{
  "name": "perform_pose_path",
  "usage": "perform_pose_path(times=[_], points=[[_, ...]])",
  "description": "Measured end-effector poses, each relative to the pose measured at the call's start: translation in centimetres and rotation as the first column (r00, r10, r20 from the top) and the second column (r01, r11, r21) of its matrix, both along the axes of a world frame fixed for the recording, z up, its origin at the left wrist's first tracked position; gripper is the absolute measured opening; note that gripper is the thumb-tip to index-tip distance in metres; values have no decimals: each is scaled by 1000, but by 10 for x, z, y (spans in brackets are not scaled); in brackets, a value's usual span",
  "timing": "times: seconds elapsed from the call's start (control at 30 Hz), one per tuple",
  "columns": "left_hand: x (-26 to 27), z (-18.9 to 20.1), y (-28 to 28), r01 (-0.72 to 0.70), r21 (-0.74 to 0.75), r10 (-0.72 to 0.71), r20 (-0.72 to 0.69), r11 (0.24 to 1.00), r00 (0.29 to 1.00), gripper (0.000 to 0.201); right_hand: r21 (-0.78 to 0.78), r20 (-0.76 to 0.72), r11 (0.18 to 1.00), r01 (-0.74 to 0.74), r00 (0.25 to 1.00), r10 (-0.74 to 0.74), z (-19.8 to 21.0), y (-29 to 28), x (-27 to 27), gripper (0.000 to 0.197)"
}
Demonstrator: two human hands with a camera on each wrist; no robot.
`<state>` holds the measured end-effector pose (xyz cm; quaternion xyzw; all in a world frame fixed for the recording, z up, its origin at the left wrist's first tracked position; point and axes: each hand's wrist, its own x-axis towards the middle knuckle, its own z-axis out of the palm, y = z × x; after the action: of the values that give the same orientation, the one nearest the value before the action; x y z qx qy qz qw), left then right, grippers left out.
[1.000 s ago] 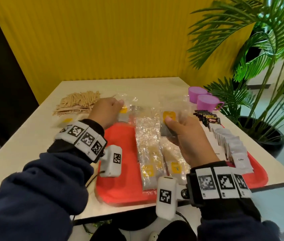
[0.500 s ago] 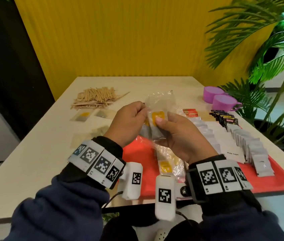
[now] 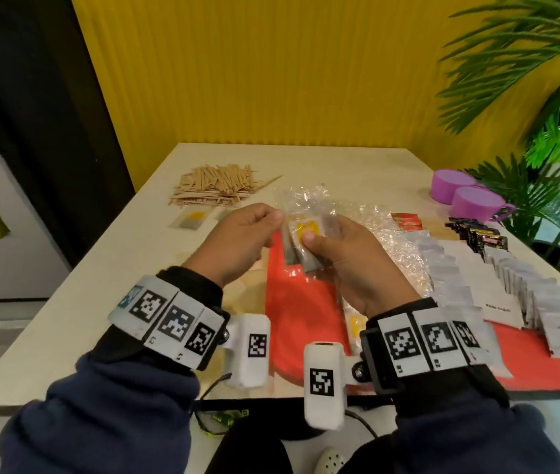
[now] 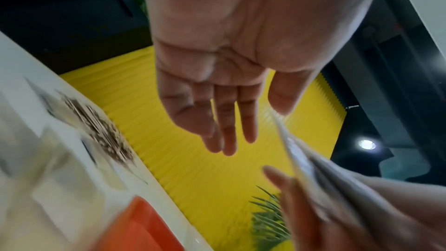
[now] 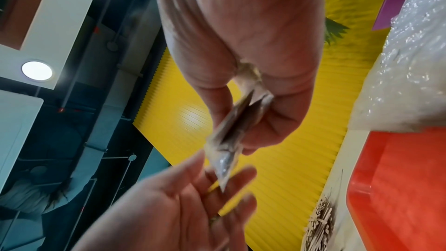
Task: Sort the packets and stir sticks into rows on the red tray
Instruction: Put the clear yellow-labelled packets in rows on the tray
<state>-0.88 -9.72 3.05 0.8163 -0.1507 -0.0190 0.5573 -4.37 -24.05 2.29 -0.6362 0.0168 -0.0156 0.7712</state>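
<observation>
One red tray [image 3: 292,302] lay on the surface [image 3: 66,302]. Two purple cups [image 3: 477,203] stood at the far right. One heap of wooden stir sticks [image 3: 215,186] sat at the far left, its sticks too many and too tangled to count. Two clear packets with yellow labels [image 3: 191,220] lay loose just beside that heap. One red packet [image 3: 407,221] showed beyond the tray's far edge. The dark packets [image 3: 477,234] formed one row and the white packets [image 3: 545,302] at least two (overlapping, so no single count could be made). Two hands met over the tray: the left hand [image 3: 241,241], and the right hand [image 3: 350,261] with a small bunch of clear packets [image 3: 302,244], at least two
</observation>
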Motion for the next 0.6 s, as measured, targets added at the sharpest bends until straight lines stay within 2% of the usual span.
perform_pose_path(times=[0.1,0.17,0.2,0.27,0.4,0.53,0.6], points=[[12,-8,29,-100,259,107,-11,961,994,15,3,12,1000,-2,1000,2,3,1,0,12],[16,-14,47,-127,468,178,-67,874,982,15,10,13,1000,14,1000,-15,4,2,1,18],[18,-17,55,-121,544,211,-107,830,972,21,13,14,1000,17,1000,-18,5,4,1,20],[22,-23,65,-79,619,245,-188,782,951,35,16,17,1000,10,1000,-10,6,7,2,18],[24,-21,68,27,670,236,-298,742,925,44,25,30,1000,-6,1000,5,6,12,2,15],[21,-17,58,164,844,211,-309,511,928,55,44,42,999,-21,999,19,8,14,-2,15],[23,-17,51,196,874,215,-316,444,924,62,50,43,999,-5,999,3,9,12,-3,14]])
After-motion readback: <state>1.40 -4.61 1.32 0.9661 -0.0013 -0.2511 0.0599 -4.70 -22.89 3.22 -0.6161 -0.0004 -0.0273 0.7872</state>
